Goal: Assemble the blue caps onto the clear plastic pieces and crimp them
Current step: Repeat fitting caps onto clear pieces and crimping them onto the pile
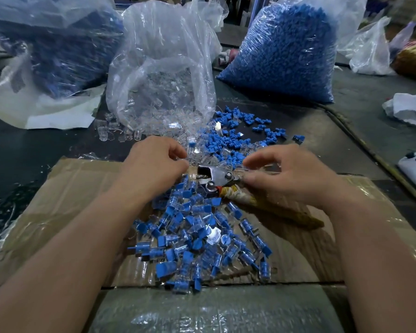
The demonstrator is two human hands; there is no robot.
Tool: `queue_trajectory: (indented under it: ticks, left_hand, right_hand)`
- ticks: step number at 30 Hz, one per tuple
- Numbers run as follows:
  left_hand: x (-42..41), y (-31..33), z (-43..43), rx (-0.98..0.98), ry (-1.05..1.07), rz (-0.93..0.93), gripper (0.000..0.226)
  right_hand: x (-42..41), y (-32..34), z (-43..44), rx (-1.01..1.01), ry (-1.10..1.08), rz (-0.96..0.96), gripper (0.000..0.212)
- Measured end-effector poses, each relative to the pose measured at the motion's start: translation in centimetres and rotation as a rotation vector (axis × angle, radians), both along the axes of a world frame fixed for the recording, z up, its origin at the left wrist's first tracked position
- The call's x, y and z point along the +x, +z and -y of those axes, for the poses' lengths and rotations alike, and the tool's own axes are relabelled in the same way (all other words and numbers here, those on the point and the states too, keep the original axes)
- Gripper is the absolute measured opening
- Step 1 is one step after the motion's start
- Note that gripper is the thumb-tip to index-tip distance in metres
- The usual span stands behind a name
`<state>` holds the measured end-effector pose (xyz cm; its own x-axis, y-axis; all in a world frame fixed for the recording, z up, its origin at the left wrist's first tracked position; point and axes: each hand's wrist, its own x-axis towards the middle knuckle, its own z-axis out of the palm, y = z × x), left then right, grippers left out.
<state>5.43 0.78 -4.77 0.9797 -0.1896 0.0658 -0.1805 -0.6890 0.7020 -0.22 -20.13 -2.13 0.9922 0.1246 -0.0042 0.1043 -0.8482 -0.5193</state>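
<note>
Tape-covered cardboard (82,203) on dark table (34,150)

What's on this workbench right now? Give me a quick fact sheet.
left hand: fingers curled beside crimping tool, hold unclear
right hand: over the tool's wrapped handle, grip unclear
finished pile: capped pieces on cardboard
loose blue caps: just behind tool
bag of clear pieces: centre back
bag of blue caps: right back

No legible text, label, brand, number or sign. Bags (163,68), cardboard (58,212), caps (228,140): no readable marking found.
</note>
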Motion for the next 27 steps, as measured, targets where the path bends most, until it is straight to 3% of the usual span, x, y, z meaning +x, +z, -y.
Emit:
queue_trajectory:
  ticks: [2,4,7,11,16,25,27]
  left_hand:
    - [-0.1,0.2,0.1,0.015,-0.009,-0.007,0.009]
    - [-0.1,0.3,0.0,0.013,-0.022,-0.018,0.004]
    - [0.0,0.3,-0.1,0.009,-0.021,-0.033,0.016]
    - [0.1,0.2,0.0,0.016,-0.025,-0.04,0.012]
    - [0.2,0.1,0.1,0.028,-0.013,-0.036,0.014]
    - [-0.1,0.0,0.1,-0.059,0.036,0.032,0.007]
    - [-0.2,-0.1,0.2,-0.048,0.025,0.032,0.014]
  right_hand:
    - [0.3,-0.1,0.0,0.078,-0.143,0.209,0.009]
    - [0.6,-0.4,0.1,0.112,-0.272,0.374,0.021]
    - [1.1,-0.9,-0.1,0.12,-0.354,0.44,0.017]
    - [1.9,-1.9,-1.1,0.089,-0.29,0.407,0.008]
    - [2.8,-2.7,-1.9,-0.138,-0.069,0.205,0.025]
    - [3.0,-2.8,-1.4,-0.112,-0.148,0.174,0.019]
    - [3.0,-2.8,-1.4,-0.127,-0.147,0.162,0.018]
